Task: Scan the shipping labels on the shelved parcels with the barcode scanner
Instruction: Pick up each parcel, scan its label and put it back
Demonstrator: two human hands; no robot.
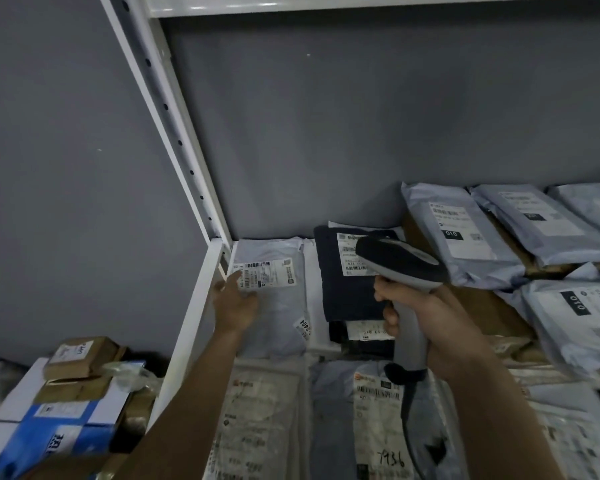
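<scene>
Scanner right of labelled parcel

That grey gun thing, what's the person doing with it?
It is a barcode scanner. The person's right hand grips its handle and aims it over the parcels on the shelf. The left hand reaches to the pale parcel in the back left corner, fingers resting by its shipping label. A dark parcel lies beside it, partly hidden by the scanner.
</scene>
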